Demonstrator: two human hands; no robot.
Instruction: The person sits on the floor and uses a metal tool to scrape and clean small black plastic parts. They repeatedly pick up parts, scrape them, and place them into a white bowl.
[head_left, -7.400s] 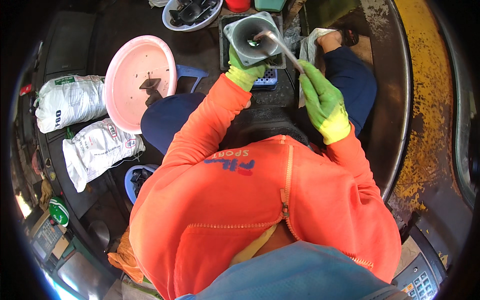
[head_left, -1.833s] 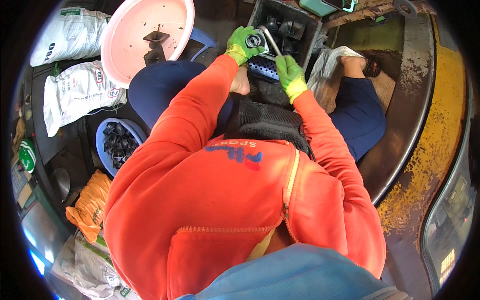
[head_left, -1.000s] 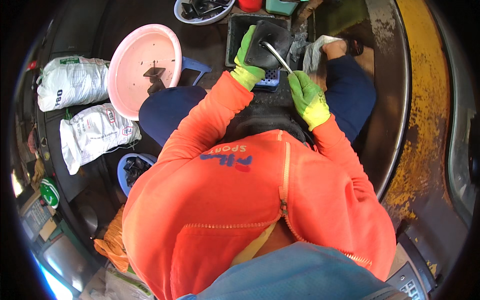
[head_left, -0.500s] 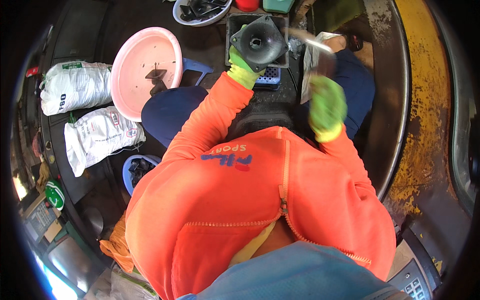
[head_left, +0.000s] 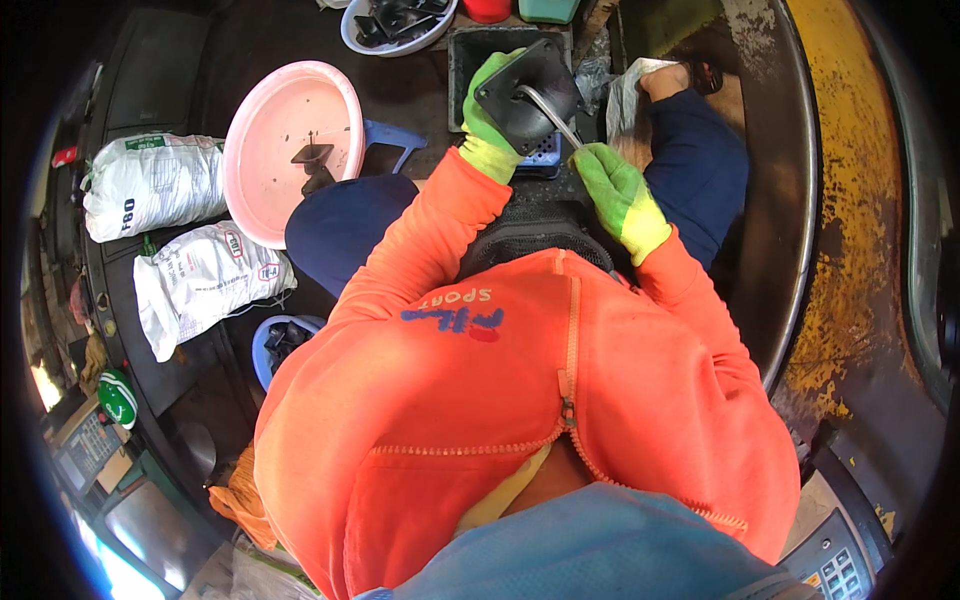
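My left hand (head_left: 486, 118), in a green and yellow glove, is closed around the edge of a black funnel-shaped part (head_left: 556, 82) with a square flange and corner holes. The part is tilted, its flared mouth towards my right. My right hand (head_left: 622, 195), gloved alike, grips a slim metal tool with a curved end (head_left: 549, 107). The curved end reaches into the middle of the funnel; its handle is mostly hidden in the glove. Below and behind the part stands a black rectangular bin (head_left: 468, 52).
At left, a pink basin (head_left: 245, 150) holds a dark part (head_left: 313, 154). Two white sacks (head_left: 155, 185) lie beside it. Blue-rimmed basins of black parts stand at the back (head_left: 398, 48) and lower left (head_left: 262, 345). A yellow, rusty metal edge (head_left: 850, 220) runs along the right.
My right hand has moved up and left, bringing the tool from the right into the funnel. My left hand has tilted the part, which earlier faced up.
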